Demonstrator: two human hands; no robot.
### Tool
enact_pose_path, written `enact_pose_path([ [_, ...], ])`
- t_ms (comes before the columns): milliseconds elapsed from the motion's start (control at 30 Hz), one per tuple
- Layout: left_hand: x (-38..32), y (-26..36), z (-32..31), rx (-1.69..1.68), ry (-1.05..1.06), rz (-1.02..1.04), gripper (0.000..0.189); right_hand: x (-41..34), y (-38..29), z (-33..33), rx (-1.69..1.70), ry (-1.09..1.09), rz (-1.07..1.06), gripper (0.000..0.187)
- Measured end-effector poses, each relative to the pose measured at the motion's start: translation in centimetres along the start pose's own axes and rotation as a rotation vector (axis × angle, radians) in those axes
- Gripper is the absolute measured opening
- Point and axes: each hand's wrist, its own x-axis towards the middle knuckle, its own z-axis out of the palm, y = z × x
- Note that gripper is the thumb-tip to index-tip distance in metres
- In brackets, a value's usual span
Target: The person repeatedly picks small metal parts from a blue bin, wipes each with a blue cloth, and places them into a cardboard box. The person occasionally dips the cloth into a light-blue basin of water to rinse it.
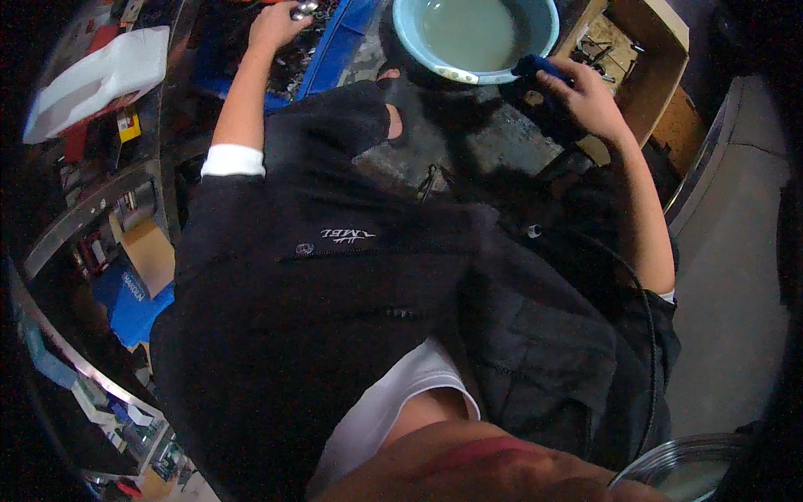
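Observation:
At the top left, my left hand [276,26] grips a shiny rounded metal part [303,9] above a blue tray [326,53] holding many small dark and metallic pieces. My right hand [584,94] is closed around the blue handle [552,74] of a tool whose dark end, perhaps a brush, is at the rim of a light blue plastic basin [446,70]. Cloudy greyish liquid [470,34] fills part of the basin. The exact kind of metal part cannot be told.
Right of the basin stands an open cardboard box [659,75] with metal pieces inside. Shelves with boxes line the left side, near a white plastic container [119,69]. A black cable [652,351] runs down beside my right arm. Dark, stained floor [401,166] shows below the basin.

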Motion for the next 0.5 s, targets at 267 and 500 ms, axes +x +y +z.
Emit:
enact_pose_path([
  [267, -6.0, 19.7, -13.3, -0.672, 0.172, 0.372, 0.041, -0.5, -3.6, -0.6, 0.753, 0.153, 0.023, 0.034],
  [500, -7.0, 28.5, -15.2, -1.072, 0.091, 0.512, 0.032, -0.1, -7.2, -1.5, 0.452, 0.224, -0.136, 0.046],
])
